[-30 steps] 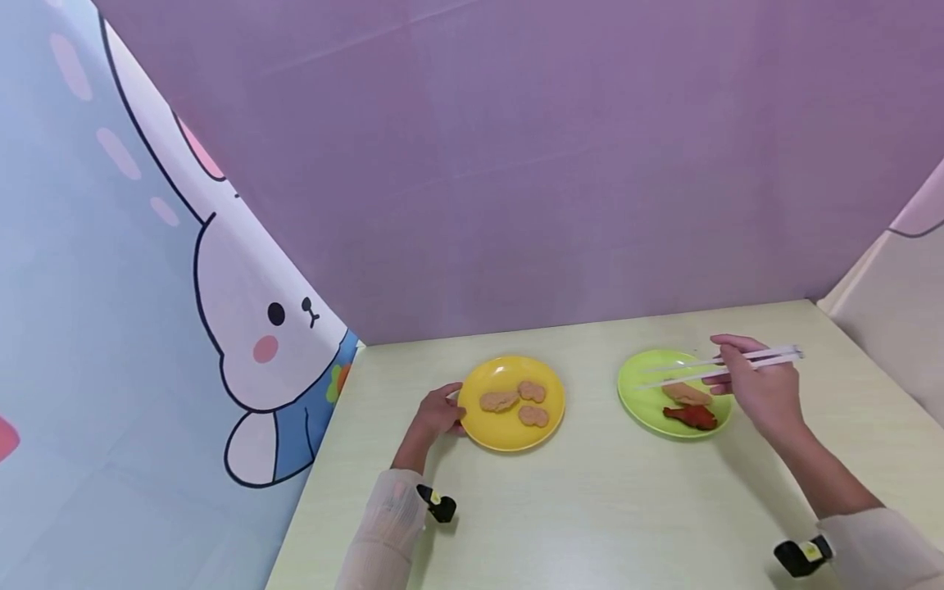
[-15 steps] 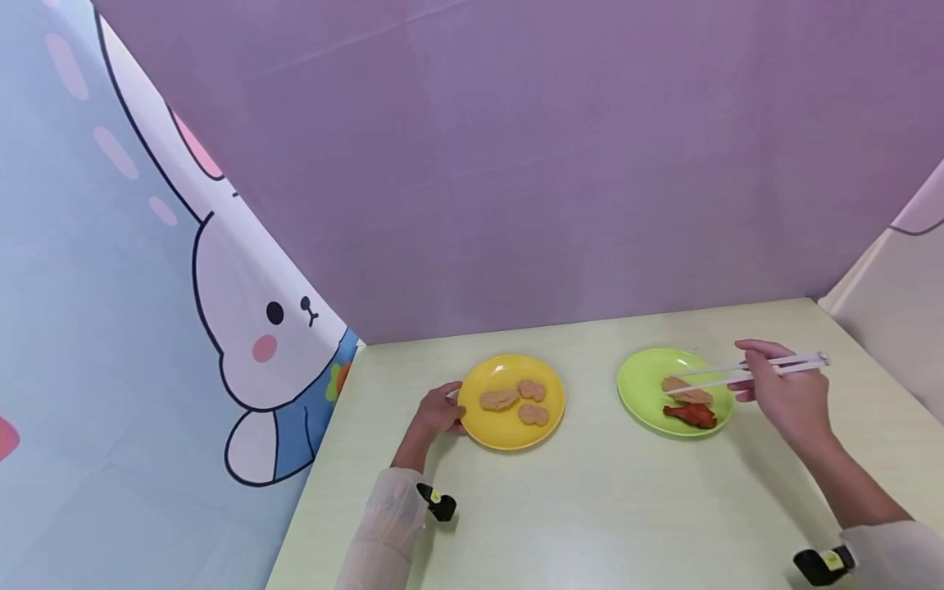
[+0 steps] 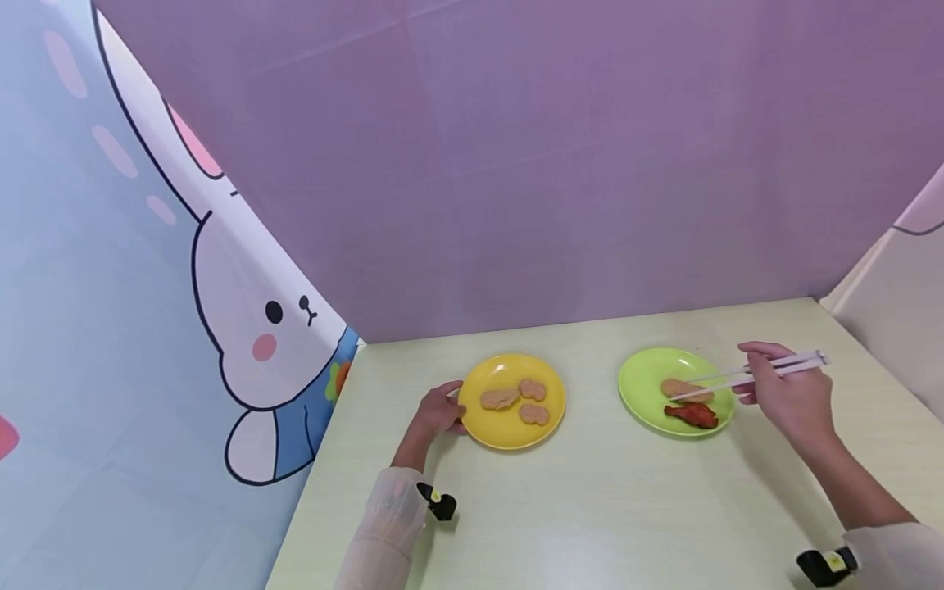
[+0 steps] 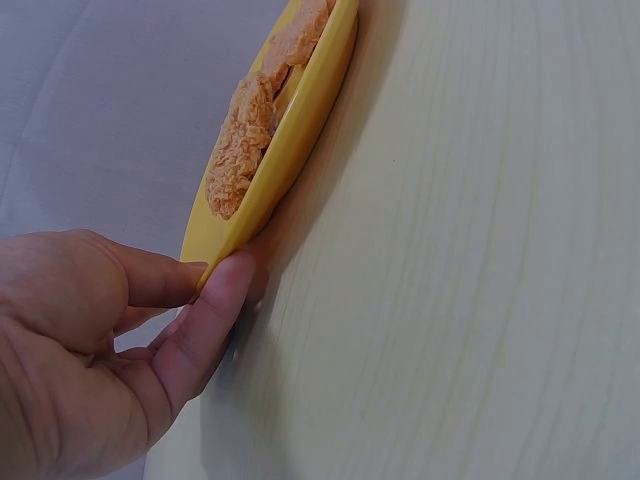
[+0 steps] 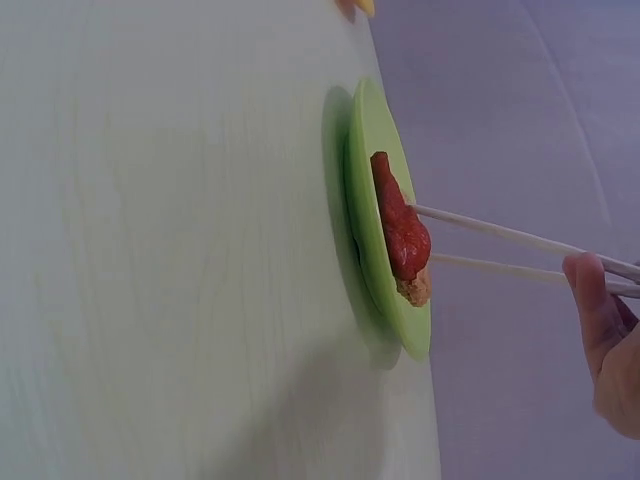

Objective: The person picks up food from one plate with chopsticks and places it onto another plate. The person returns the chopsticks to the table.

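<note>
My left hand (image 3: 438, 412) pinches the left rim of a yellow plate (image 3: 509, 434) between thumb and fingers. Three pieces of fried chicken lie on that plate, one of them a longer piece (image 4: 240, 150) nearest the hand. With my right hand (image 3: 792, 399) I hold a pair of white chopsticks (image 3: 792, 365), their tips spread over a green plate (image 3: 642, 393). A breaded chicken piece (image 3: 676, 388) and a red-brown drumstick (image 5: 402, 225) lie there side by side. The tips reach down at the breaded piece; whether they touch it I cannot tell.
Both plates stand on a pale wood-grain table (image 3: 575, 508). Behind it hangs a purple cloth (image 3: 590, 164), and a rabbit-printed cloth (image 3: 251, 328) is at the left. Each wrist carries a small black camera, such as the left camera (image 3: 440, 501).
My right hand has shifted right with the chopsticks, and their tips have come down from above the green plate to the breaded piece. My left hand stays at the yellow plate.
</note>
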`<move>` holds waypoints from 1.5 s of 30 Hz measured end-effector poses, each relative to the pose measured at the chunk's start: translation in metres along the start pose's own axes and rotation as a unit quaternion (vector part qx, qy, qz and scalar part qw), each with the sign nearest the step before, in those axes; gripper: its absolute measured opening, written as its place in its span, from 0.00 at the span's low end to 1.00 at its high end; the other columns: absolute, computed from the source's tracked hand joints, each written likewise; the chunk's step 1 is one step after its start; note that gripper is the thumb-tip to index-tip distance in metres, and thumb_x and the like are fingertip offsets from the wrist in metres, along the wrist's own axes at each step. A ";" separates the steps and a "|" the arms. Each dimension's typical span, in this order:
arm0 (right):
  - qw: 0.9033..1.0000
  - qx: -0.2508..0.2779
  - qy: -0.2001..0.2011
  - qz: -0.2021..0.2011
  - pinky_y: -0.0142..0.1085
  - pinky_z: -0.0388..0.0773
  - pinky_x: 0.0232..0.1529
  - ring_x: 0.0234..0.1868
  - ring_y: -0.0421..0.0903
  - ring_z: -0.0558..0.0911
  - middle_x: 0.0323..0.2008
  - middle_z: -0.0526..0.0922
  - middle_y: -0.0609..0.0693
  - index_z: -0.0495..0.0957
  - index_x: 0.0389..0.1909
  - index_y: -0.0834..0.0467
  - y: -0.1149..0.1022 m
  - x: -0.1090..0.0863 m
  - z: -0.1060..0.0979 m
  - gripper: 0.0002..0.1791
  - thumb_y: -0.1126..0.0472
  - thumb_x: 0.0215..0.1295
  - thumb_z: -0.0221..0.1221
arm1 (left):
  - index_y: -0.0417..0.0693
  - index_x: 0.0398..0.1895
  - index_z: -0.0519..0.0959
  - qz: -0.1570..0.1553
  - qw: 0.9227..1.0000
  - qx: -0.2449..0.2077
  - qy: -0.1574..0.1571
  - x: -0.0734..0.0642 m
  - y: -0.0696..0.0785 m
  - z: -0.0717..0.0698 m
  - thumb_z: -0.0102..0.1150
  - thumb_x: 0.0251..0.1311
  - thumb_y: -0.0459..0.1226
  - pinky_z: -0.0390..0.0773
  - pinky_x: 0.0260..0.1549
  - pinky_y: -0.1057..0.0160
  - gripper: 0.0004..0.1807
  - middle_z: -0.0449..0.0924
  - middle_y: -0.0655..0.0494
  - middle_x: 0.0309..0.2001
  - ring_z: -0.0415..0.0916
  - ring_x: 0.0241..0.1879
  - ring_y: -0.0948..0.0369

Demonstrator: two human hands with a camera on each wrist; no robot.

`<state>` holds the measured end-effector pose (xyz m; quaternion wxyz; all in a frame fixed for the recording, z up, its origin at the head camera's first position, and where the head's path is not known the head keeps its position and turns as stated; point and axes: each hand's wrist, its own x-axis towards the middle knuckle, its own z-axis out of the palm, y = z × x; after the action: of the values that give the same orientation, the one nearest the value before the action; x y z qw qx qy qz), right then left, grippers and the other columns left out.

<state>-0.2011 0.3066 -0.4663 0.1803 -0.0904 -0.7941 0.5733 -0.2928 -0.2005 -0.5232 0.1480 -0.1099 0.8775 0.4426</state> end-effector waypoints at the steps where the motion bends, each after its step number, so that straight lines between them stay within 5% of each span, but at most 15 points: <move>1: 1.000 0.003 0.000 -0.002 0.32 0.83 0.19 0.19 0.36 0.86 0.23 0.82 0.26 0.80 0.41 0.35 0.000 0.000 0.000 0.12 0.56 0.76 0.51 | 0.55 0.74 0.69 0.000 1.000 0.000 0.000 0.000 0.000 0.000 0.60 0.65 0.31 0.86 0.27 0.66 0.33 0.80 0.45 0.49 0.84 0.27 0.61; 27: 0.998 0.046 0.042 0.012 0.31 0.83 0.22 0.19 0.36 0.86 0.23 0.84 0.29 0.82 0.42 0.40 0.002 0.005 0.005 0.12 0.57 0.76 0.51 | 0.54 0.73 0.71 0.008 1.000 -0.003 0.009 -0.001 0.000 0.002 0.60 0.64 0.30 0.85 0.26 0.67 0.32 0.79 0.46 0.47 0.83 0.27 0.61; 45: 0.977 0.206 0.044 0.034 0.31 0.83 0.20 0.18 0.40 0.87 0.25 0.87 0.41 0.85 0.42 0.50 -0.011 0.006 0.022 0.08 0.62 0.73 0.58 | 0.54 0.74 0.70 0.006 1.000 -0.006 0.009 -0.001 -0.001 0.002 0.60 0.65 0.30 0.86 0.25 0.66 0.33 0.79 0.46 0.46 0.83 0.26 0.61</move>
<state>-0.2146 0.2863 -0.4613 0.2106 -0.1032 -0.6469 0.7256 -0.2917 -0.1994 -0.5250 0.1369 -0.1092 0.8767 0.4479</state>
